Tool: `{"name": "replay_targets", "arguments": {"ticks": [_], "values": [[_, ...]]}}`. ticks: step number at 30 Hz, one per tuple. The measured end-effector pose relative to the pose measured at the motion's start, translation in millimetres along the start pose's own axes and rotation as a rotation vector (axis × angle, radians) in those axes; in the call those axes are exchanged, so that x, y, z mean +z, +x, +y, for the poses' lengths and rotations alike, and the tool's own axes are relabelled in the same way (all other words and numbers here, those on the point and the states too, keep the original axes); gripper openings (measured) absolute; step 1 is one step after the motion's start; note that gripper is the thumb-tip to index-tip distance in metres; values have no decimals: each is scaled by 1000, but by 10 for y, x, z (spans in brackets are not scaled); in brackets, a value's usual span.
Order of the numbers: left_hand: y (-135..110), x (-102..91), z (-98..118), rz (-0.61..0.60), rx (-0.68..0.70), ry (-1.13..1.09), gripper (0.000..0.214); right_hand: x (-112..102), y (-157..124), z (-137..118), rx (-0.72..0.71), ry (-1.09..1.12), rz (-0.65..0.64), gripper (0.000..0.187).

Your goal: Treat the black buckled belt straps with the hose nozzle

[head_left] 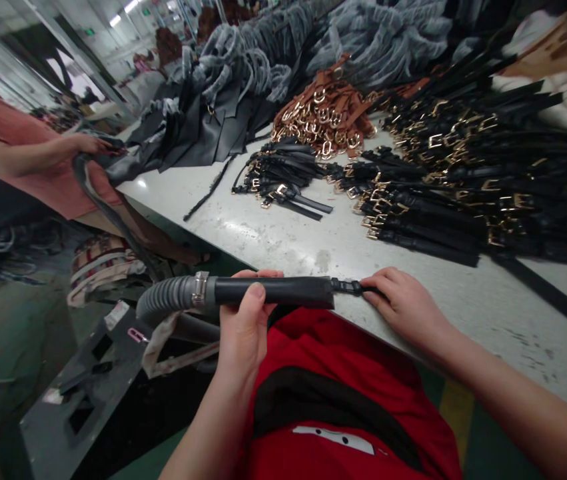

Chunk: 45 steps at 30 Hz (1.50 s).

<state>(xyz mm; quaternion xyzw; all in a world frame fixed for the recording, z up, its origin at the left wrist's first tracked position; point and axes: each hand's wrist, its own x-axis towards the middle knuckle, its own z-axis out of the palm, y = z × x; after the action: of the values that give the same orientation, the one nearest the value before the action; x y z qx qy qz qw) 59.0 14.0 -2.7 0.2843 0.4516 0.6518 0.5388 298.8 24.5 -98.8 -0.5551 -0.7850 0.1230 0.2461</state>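
My left hand (246, 320) is wrapped round a black nozzle tube (283, 292) that joins a grey ribbed hose (166, 301) through a metal clamp. The tube lies level along the near edge of the white table (283, 233). My right hand (403, 303) pinches a thin black strap piece (348, 287) right at the tube's mouth, fingers pressed on the table. I wear a red top.
Piles of black belts with gold buckles (463, 180) cover the right of the table, brown belts (326, 110) behind, a small black bundle (283, 177) mid-table. Grey and black straps (243, 73) heap at the back. A person in an orange top (23, 153) handles straps at left.
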Motion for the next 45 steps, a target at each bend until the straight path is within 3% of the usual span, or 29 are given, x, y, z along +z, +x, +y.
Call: {"name": "replay_targets", "arguments": {"ticks": [5, 14, 17, 22, 28, 33, 37, 45], "values": [[117, 331, -169, -88, -1, 93, 29, -19, 7, -27, 31, 10, -17, 20], [151, 446, -181, -116, 47, 222, 29, -16, 20, -22, 33, 23, -20, 17], [172, 413, -163, -131, -1, 229, 31, -14, 20, -27, 47, 24, -21, 18], [178, 298, -108, -31, 10, 130, 31, -5, 20, -24, 30, 14, -20, 19], [131, 355, -196, -117, -3, 141, 30, 4, 12, -12, 33, -20, -10, 21], [137, 67, 51, 49, 26, 36, 29, 33, -3, 10, 7, -20, 19, 23], [58, -87, 134, 71, 38, 12, 29, 55, -17, 32, 2, -33, 30, 26], [39, 17, 53, 18, -39, -7, 31, 22, -40, -35, 24, -93, 43, 20]]}}
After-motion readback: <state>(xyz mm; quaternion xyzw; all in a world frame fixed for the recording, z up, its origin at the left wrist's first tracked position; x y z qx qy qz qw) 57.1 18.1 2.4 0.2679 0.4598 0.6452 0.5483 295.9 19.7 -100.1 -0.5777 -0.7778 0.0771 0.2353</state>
